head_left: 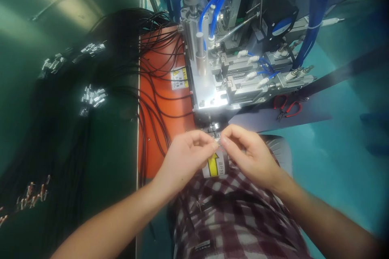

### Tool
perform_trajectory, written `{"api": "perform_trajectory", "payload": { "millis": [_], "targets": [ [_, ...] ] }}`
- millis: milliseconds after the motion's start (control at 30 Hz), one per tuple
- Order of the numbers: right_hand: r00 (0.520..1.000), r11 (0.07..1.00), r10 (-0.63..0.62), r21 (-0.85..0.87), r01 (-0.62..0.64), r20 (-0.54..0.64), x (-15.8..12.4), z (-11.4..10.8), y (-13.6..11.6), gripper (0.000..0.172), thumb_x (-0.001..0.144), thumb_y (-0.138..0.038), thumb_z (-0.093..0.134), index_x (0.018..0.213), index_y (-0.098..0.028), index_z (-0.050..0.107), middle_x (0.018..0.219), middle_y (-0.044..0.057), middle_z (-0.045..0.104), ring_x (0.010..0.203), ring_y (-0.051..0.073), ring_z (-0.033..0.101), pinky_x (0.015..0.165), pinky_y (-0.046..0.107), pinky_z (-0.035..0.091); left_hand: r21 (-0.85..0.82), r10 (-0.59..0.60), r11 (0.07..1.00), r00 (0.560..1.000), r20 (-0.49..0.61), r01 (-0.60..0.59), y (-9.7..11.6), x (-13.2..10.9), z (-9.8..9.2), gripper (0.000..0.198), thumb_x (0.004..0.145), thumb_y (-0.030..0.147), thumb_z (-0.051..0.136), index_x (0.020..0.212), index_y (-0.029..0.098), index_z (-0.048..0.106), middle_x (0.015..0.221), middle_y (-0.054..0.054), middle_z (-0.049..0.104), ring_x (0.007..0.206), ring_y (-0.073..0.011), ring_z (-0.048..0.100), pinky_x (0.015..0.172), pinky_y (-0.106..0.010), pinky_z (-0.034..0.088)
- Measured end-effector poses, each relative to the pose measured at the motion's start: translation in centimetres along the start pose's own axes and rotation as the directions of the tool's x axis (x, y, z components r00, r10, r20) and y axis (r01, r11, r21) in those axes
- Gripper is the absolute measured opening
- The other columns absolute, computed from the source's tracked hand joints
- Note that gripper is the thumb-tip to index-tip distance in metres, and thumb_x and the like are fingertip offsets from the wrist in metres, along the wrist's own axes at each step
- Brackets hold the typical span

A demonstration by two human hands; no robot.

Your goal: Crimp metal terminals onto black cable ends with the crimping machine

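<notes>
My left hand [188, 156] and my right hand [247, 153] meet just below the front of a metal machine [212, 97]. Thumb and forefinger are pinched together on each hand. Something tiny, partly reddish, shows between the fingertips, too small to make out. Directly beneath them is a white label with a yellow arrow [213, 166]. Small metal parts of the machine [215, 126] sit just beyond my fingertips.
Black cables [154, 109] run over the orange plate [170, 117] at the left. Bundles with shiny ends [92, 98] lie on the dark green surface. Red-handled pliers [286, 109] rest right of the machine; blue hoses [319, 4] arch above.
</notes>
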State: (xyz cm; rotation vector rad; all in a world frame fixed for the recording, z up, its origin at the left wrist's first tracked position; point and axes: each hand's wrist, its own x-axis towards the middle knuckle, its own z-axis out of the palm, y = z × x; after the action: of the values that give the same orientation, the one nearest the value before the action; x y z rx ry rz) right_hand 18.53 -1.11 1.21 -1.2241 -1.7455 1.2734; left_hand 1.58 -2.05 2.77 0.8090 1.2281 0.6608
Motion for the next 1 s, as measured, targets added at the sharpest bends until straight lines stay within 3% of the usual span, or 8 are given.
{"api": "perform_trajectory", "payload": {
  "millis": [133,367,533,600,700,833,900,1000],
  "targets": [
    [0.999,0.999,-0.040,-0.003,0.040,0.005,0.2,0.0,0.4,0.018,0.094,-0.020,0.047,0.077,-0.019,0.052,0.067,-0.003,0.049,0.060,0.011,0.044,0.057,0.024,0.036,-0.006,-0.011,1.000,1.000,0.010,0.011,0.1,0.1,0.0,0.019,0.082,0.029,0.068,0.073,0.014,0.061,0.055,0.006,0.045,0.044,-0.0015,0.032,0.041,-0.014,0.025],
    [0.999,0.987,0.036,0.156,-0.034,-0.007,0.5,0.1,0.2,0.019,0.092,-0.020,0.048,0.073,-0.020,0.050,0.065,-0.003,0.047,0.057,0.011,0.043,0.053,0.023,0.037,0.019,-0.015,1.000,0.999,0.035,0.015,0.6,0.2,-0.3,0.019,0.082,0.032,0.067,0.078,0.014,0.063,0.056,0.005,0.050,0.043,-0.0021,0.035,0.041,-0.014,0.027],
    [0.995,0.980,0.062,0.194,-0.045,-0.083,1.0,-0.1,0.5,0.020,0.090,-0.021,0.051,0.071,-0.019,0.050,0.063,-0.003,0.045,0.056,0.011,0.041,0.051,0.023,0.036,0.221,0.162,0.964,0.986,-0.030,-0.151,0.8,0.1,-0.5,0.011,0.084,0.026,0.065,0.092,0.018,0.065,0.070,0.002,0.059,0.057,-0.0078,0.053,0.052,-0.018,0.042],
    [0.992,0.979,0.084,0.193,-0.065,-0.092,1.2,-0.2,1.0,0.019,0.091,-0.022,0.051,0.072,-0.019,0.051,0.063,-0.003,0.045,0.056,0.011,0.040,0.052,0.023,0.035,0.396,0.325,0.873,0.945,-0.038,-0.285,0.5,0.3,-0.6,0.009,0.086,0.023,0.062,0.094,0.019,0.065,0.078,0.000,0.062,0.067,-0.0108,0.058,0.059,-0.020,0.046],
    [0.988,0.976,0.103,0.201,-0.078,-0.117,1.6,-0.2,2.0,0.020,0.091,-0.024,0.051,0.071,-0.019,0.051,0.064,-0.003,0.045,0.057,0.011,0.040,0.053,0.024,0.035,0.623,0.571,0.631,0.820,0.032,-0.463,-0.3,1.0,-0.9,0.010,0.089,0.016,0.057,0.094,0.019,0.065,0.087,-0.003,0.062,0.080,-0.0138,0.059,0.070,-0.023,0.049],
    [0.978,0.978,0.111,0.197,-0.075,-0.179,2.1,0.1,3.2,0.021,0.090,-0.025,0.051,0.070,-0.020,0.049,0.065,-0.003,0.045,0.059,0.012,0.041,0.054,0.025,0.034,0.744,0.733,0.348,0.660,0.163,-0.571,-1.1,1.9,-1.3,0.019,0.090,0.008,0.050,0.101,0.017,0.062,0.091,-0.004,0.060,0.085,-0.0137,0.059,0.076,-0.024,0.049],
    [0.972,0.978,0.112,0.196,-0.072,-0.206,2.3,0.4,3.5,0.021,0.090,-0.026,0.051,0.070,-0.020,0.049,0.066,-0.002,0.046,0.061,0.013,0.043,0.055,0.025,0.035,0.785,0.749,0.255,0.629,0.208,-0.564,-1.3,2.2,-1.4,0.023,0.090,0.007,0.048,0.106,0.018,0.061,0.093,-0.005,0.059,0.085,-0.0136,0.059,0.075,-0.023,0.049],
    [0.967,0.980,0.103,0.189,-0.059,-0.232,2.5,0.8,3.7,0.020,0.090,-0.026,0.051,0.070,-0.020,0.050,0.067,-0.001,0.047,0.064,0.014,0.045,0.057,0.026,0.036,0.827,0.738,0.186,0.631,0.239,-0.531,-1.5,2.6,-1.8,0.027,0.089,0.005,0.047,0.107,0.019,0.061,0.093,-0.005,0.057,0.084,-0.0143,0.059,0.073,-0.024,0.050]
  ]
}}
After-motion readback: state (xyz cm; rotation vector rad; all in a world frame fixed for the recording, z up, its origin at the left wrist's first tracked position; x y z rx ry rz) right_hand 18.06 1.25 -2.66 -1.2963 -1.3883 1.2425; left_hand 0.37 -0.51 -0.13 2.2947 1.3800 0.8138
